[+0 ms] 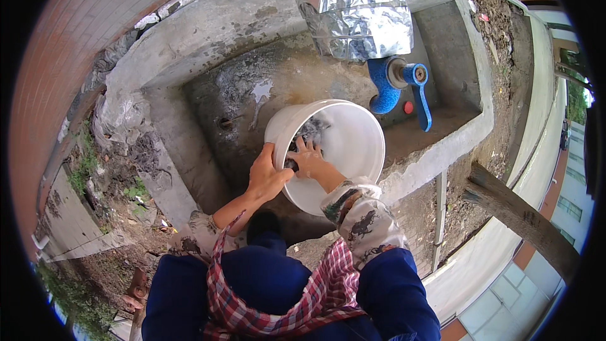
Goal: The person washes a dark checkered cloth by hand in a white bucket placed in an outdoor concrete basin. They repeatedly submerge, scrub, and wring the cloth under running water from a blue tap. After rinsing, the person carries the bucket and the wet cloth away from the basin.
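My left hand [265,177] grips the rim of a white plastic bucket [353,151], which is tilted within the concrete basin [205,151]. My right hand [308,161] reaches inside the bucket with fingers spread against a dark grey, wet-looking mass [311,127] on its inner side; I cannot make out what the mass is. Above and right of the bucket is a blue tap [382,91] with a lever handle, beneath a foil-wrapped covering [350,12]. A small red round object [408,107] shows beside the tap.
A brick-coloured wall [69,50] curves along the left, with weeds and rubble [132,196] beside the basin. A tree trunk [517,218] stands to the right, near a pale concrete strip. Beyond are a building and greenery. My blue-clad legs and checked cloth show below.
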A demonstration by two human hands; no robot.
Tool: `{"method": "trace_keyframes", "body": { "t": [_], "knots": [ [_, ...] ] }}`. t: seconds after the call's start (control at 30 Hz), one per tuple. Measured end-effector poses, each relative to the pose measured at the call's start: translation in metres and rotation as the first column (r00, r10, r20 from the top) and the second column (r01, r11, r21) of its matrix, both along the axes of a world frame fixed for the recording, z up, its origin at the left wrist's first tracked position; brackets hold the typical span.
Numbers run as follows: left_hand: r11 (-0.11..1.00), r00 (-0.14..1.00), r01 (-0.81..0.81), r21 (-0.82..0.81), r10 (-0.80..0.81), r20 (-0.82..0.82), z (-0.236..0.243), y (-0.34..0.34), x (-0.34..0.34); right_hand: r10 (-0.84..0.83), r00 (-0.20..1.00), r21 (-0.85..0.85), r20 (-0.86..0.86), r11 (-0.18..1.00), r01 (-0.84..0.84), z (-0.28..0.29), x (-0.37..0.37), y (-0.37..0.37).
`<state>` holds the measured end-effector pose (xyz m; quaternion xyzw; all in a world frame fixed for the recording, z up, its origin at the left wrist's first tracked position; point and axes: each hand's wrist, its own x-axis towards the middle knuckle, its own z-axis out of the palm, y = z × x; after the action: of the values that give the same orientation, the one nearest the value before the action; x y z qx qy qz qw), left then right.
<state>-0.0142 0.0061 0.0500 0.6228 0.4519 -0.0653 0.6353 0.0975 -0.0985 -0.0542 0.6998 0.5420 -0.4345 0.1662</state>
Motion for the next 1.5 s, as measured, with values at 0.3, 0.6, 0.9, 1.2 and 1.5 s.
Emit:
{"method": "trace_keyframes", "body": {
  "t": [0.3,0.6,0.9,1.2,1.5],
  "knots": [
    [0.995,0.999,0.053,0.079,-0.053,0.0,0.027,-0.01,0.0,0.116,0.939,-0.024,0.325,0.993,-0.115,-0.04,-0.019,-0.021],
    [0.991,0.999,0.044,0.123,-0.047,0.018,0.032,-0.013,-0.012,-0.003,0.995,0.196,0.1,0.98,-0.017,-0.01,-0.005,0.005],
    [0.996,0.988,-0.053,0.072,0.042,0.149,0.011,-0.019,-0.033,-0.577,0.664,0.242,-0.475,0.64,0.729,0.067,0.031,-0.003],
    [0.997,0.983,0.036,0.071,-0.048,0.177,0.02,-0.012,-0.023,-0.438,0.619,-0.029,-0.653,0.83,0.557,0.146,0.016,-0.024],
    [0.995,0.989,0.028,0.091,-0.041,0.143,0.031,-0.021,-0.03,-0.083,0.993,0.099,0.084,0.992,0.075,0.02,-0.027,0.003]
  ]
}}
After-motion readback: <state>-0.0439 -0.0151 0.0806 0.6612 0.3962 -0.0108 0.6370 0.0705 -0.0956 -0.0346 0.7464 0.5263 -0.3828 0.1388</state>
